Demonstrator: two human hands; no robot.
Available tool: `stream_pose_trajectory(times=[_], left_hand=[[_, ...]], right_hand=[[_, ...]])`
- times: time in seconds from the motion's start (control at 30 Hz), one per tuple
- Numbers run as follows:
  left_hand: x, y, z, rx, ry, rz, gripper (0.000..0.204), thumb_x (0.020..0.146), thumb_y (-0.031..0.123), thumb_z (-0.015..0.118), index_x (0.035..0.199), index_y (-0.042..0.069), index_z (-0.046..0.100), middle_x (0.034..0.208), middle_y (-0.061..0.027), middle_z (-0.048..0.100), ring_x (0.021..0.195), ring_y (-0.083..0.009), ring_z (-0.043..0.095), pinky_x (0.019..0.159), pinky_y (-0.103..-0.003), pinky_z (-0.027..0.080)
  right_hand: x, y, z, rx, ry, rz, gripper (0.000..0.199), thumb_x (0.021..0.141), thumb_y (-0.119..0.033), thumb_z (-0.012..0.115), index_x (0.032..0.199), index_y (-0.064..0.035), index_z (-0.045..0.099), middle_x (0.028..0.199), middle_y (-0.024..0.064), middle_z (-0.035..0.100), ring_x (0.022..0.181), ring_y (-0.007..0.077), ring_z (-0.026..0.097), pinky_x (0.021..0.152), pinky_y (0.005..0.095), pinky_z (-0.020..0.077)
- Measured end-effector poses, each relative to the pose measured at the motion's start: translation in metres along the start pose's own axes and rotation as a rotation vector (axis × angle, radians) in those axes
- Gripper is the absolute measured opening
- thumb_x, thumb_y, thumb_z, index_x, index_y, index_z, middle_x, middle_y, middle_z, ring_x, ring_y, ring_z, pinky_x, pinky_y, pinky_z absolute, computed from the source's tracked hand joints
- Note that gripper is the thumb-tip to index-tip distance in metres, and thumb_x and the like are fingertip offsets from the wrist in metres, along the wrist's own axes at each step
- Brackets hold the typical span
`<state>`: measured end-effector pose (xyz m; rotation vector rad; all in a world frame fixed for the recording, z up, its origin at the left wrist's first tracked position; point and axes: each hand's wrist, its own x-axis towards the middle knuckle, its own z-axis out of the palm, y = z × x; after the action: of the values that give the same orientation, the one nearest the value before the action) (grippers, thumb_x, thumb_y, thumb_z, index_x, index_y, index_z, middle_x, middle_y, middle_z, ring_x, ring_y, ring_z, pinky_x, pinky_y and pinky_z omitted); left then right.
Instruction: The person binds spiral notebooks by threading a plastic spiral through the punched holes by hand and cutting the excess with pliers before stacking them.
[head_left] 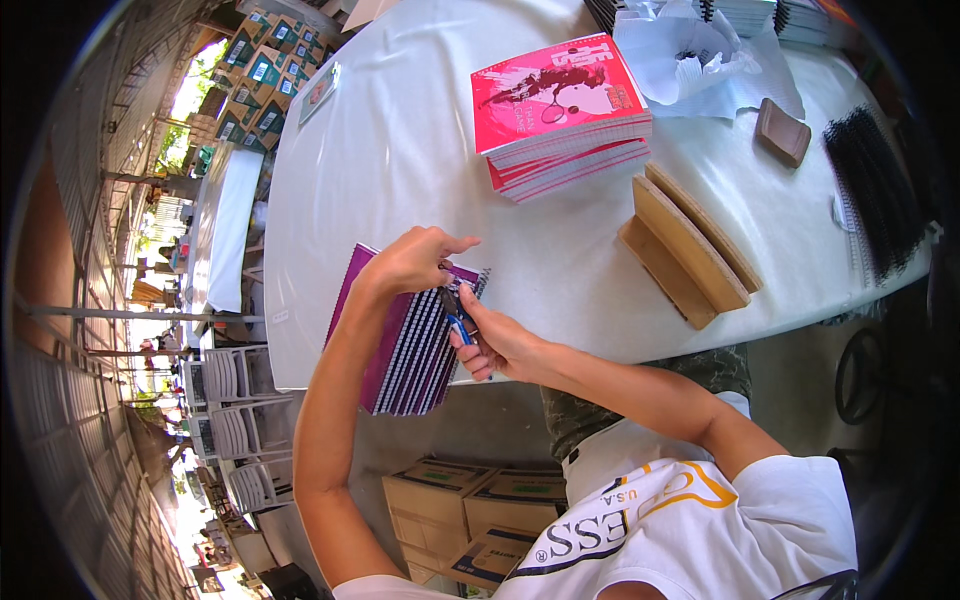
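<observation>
A stack of purple spiral notebooks (412, 365) lies at the table's near left edge, partly overhanging it, with its striped page edges facing me. My left hand (412, 262) is over the far corner of the top notebook, index finger stretched out to the right, the other fingers curled at the corner. Blue-handled pliers (458, 325) are gripped in my right hand (492, 338). Their dark jaws reach the coil end at that same corner, just below my left fingers. The exact contact between jaws and wire is too small to make out.
Pink-covered notebooks (560, 95) are stacked farther back on the white-covered table (390, 170). A brown cardboard holder (690, 250), a small brown block (783, 132), black coils (875, 190) and crumpled white wrapping (690, 60) lie to the right. Cardboard boxes (430, 505) stand below.
</observation>
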<state>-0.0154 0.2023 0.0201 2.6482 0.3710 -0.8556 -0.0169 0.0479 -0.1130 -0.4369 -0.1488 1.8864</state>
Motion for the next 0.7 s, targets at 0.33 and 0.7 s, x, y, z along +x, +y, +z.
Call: stream_pose_trajectory(times=[0.33, 0.7], left_hand=[[0.006, -0.005, 0.005, 0.0, -0.043, 0.005, 0.071, 0.073, -0.005, 0.069, 0.14, 0.01, 0.051, 0.108, -0.0271, 0.067, 0.103, -0.0328, 0.068, 0.094, -0.038, 0.054], [0.012, 0.004, 0.01, 0.121, -0.088, 0.003, 0.071, 0.069, -0.002, 0.068, 0.138, 0.007, 0.053, 0.099, -0.0293, 0.068, 0.095, -0.0366, 0.068, 0.085, -0.039, 0.054]], right_hand=[[-0.02, 0.003, 0.027, -0.09, 0.217, -0.023, 0.079, 0.09, -0.077, 0.022, 0.085, -0.0059, 0.056, 0.064, 0.001, 0.046, 0.057, 0.0146, 0.048, 0.055, 0.03, 0.0438], [-0.019, 0.013, 0.007, -0.14, 0.164, -0.019, 0.081, 0.09, -0.078, 0.023, 0.088, -0.0052, 0.059, 0.071, 0.004, 0.056, 0.064, 0.0176, 0.057, 0.059, 0.0308, 0.0506]])
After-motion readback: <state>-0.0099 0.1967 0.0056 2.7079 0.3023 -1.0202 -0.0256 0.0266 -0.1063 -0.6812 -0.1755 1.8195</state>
